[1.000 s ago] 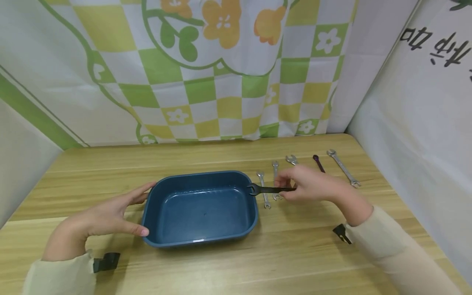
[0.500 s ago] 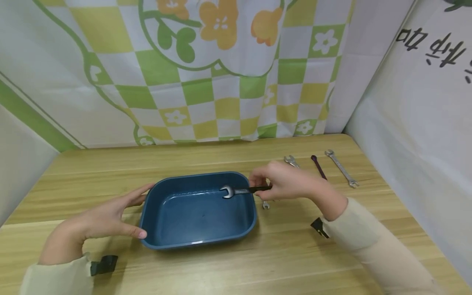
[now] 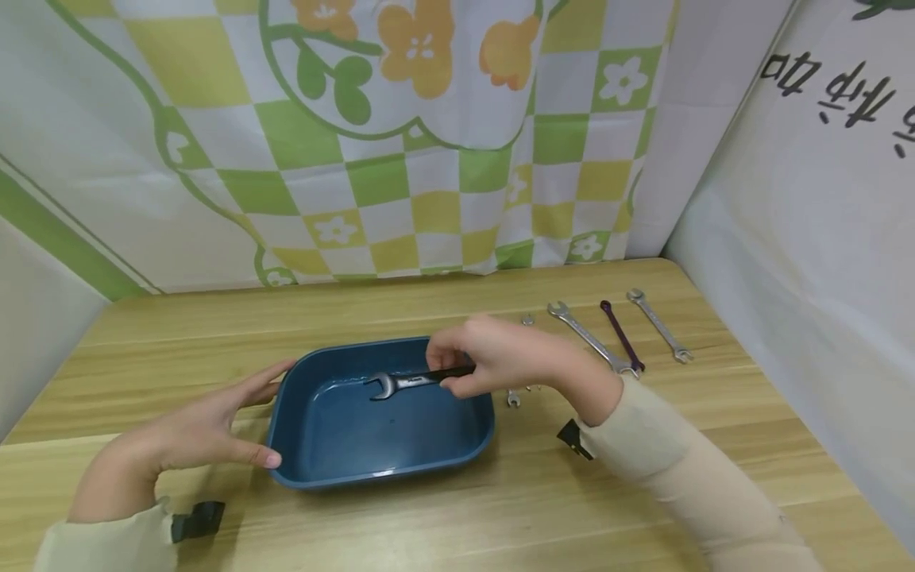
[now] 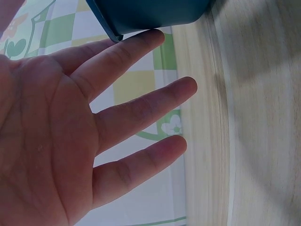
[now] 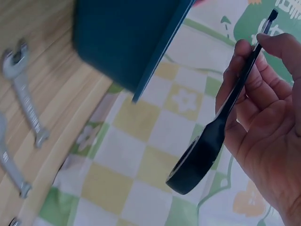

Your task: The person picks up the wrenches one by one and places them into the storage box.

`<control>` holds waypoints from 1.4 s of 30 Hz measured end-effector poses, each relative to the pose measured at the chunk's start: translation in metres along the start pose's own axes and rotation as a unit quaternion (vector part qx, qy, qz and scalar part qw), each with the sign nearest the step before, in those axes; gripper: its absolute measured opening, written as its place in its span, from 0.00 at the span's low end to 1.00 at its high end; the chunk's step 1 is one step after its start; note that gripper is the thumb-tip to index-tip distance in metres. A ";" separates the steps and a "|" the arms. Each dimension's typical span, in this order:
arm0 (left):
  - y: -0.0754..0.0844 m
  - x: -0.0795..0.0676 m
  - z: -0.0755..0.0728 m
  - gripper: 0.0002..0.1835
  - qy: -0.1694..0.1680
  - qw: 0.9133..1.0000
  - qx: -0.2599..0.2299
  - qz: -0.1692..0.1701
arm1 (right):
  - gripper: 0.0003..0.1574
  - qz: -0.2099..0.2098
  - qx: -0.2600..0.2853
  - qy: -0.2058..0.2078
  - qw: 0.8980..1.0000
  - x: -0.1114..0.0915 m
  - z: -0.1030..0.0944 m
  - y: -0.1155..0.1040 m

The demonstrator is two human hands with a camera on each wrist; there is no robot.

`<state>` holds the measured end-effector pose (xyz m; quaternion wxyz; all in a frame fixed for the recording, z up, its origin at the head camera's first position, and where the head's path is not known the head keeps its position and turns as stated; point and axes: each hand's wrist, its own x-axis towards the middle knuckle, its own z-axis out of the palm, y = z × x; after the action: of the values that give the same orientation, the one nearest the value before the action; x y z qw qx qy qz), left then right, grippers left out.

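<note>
A dark blue rectangular plastic basin (image 3: 389,475) stands on the wooden table. My left hand (image 3: 189,433) is at its left end, thumb by the front left corner and fingers along the side. In the left wrist view the fingers of the left hand (image 4: 51,127) are spread and straight, one touching the basin (image 4: 155,14). Over the basin's right part, my right hand (image 3: 507,353) pinches a black-handled wrench (image 3: 411,382), its open-ended head pointing left above the basin floor. The wrench's ring end (image 5: 200,162) shows in the right wrist view.
Right of the basin lie a silver wrench (image 3: 586,334), a purple wrench (image 3: 623,338) and another silver wrench (image 3: 661,327). Smaller wrenches (image 3: 513,400) beside the basin are partly hidden by the right hand. A checked cloth (image 3: 436,210) hangs behind the table.
My right hand has carried the wrench leftward, from beside the basin's right rim to over its inside. The silver and purple wrenches show more fully. The left hand stays at the basin.
</note>
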<state>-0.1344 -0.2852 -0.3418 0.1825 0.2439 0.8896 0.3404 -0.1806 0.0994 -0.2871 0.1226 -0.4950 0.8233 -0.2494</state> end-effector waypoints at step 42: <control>-0.001 0.000 0.001 0.61 0.005 1.000 0.000 0.006 | 0.05 -0.028 0.036 -0.063 0.997 0.046 0.064 -0.006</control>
<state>-0.1343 -0.2854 -0.3438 0.1765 0.2473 0.8889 0.3429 -0.1697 0.0379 -0.3363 0.1851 -0.5276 0.7903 -0.2505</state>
